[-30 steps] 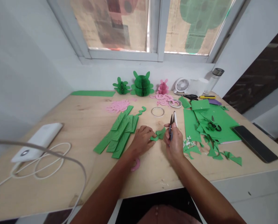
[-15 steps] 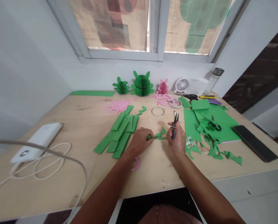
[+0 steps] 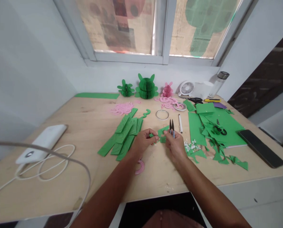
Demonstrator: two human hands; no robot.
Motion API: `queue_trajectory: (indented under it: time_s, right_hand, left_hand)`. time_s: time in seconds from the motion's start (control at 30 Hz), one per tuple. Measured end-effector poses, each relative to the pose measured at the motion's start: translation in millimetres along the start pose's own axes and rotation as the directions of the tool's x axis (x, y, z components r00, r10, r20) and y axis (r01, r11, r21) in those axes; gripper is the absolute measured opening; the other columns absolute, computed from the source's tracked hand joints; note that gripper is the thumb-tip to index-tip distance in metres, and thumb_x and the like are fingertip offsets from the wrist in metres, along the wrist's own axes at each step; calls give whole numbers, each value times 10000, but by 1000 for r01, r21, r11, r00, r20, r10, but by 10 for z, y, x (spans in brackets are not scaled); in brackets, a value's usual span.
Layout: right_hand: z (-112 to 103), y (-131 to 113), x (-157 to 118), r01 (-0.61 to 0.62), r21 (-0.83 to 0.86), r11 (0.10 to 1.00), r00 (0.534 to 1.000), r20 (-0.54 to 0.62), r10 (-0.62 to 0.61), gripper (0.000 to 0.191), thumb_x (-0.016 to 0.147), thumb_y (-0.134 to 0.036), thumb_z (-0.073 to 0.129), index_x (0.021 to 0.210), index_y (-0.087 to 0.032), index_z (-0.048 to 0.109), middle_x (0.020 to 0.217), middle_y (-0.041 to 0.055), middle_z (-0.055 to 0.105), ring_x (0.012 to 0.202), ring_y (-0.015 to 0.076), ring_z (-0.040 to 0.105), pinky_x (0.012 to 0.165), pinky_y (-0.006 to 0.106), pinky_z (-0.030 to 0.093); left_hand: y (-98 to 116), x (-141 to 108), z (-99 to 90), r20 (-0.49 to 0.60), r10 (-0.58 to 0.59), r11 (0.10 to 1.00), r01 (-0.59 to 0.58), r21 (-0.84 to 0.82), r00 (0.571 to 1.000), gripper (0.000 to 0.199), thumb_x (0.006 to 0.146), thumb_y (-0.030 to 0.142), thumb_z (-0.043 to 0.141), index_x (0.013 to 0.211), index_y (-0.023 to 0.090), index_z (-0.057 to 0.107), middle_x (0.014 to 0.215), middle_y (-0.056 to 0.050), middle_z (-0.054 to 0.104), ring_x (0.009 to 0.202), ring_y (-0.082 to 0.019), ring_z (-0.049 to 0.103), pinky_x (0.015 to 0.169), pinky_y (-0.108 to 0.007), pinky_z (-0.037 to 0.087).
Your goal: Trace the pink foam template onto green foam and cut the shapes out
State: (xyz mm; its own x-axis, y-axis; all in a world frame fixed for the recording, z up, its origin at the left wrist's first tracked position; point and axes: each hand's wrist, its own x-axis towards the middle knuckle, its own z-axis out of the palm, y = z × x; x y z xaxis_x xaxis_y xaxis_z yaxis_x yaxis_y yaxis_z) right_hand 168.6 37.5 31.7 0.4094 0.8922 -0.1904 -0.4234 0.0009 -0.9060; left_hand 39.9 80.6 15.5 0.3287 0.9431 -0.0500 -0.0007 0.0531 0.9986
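My left hand (image 3: 145,139) is closed, its fingertips pinching a small piece of green paper that they partly cover. Close to its right, my right hand (image 3: 176,145) is wrapped round a pair of thread snips (image 3: 172,125), blades pointing up and away from me. A green paper piece (image 3: 163,130) shows between the hands, by the right fingertips; whether it joins the left hand's piece I cannot tell. Left of my left hand lies a pile of green paper strips (image 3: 126,136) with curved outlines. A pink curved cutout (image 3: 140,167) rests beside my left forearm.
Right of my hands are a white pen (image 3: 180,124), green scraps (image 3: 217,148), green sheets (image 3: 231,126) and a phone (image 3: 261,148). Pink cutouts (image 3: 122,108), tape rolls (image 3: 162,114) and paper figures (image 3: 146,88) stand farther back. A white power bank (image 3: 41,142) with a cable lies left.
My right hand has moved left, close to my left hand, its fingertips now at the green paper. The pen it partly covered shows fully. The twisted green scrap between the hands is no longer seen there.
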Motion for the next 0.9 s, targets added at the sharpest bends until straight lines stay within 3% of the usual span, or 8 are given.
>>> queue_trajectory:
  time_s: [0.23, 0.57, 0.9]
  right_hand:
    - [-28, 12, 51, 32, 15, 999, 998, -49, -32, 417, 501, -419, 827, 647, -198, 506, 421, -145, 327, 369, 29, 212, 365, 188, 126]
    - [-49, 33, 67, 63, -12, 998, 997, -37, -63, 423, 535, -440, 818, 650, -209, 482, 424, -148, 298, 368, 34, 194, 364, 195, 121]
    - [-44, 15, 57, 66, -24, 997, 997, -45, -68, 433, 545, -453, 810, 663, -215, 468, 437, -150, 282, 370, 32, 184, 359, 191, 121]
  left_hand:
    - [-73, 12, -12, 80, -19, 998, 23, -53, 997, 252, 617, 274, 743, 826, 161, 662, 595, 14, 645, 559, -113, 579, 530, -212, 419]
    - [-26, -9, -16, 70, -53, 997, 57, -50, 996, 246, 628, 303, 723, 830, 163, 695, 648, -20, 693, 576, -129, 609, 511, -218, 439]
    - [9, -22, -22, 63, -76, 995, 79, -54, 995, 191, 669, 355, 714, 657, 171, 664, 652, -34, 710, 534, -114, 587, 485, -213, 449]
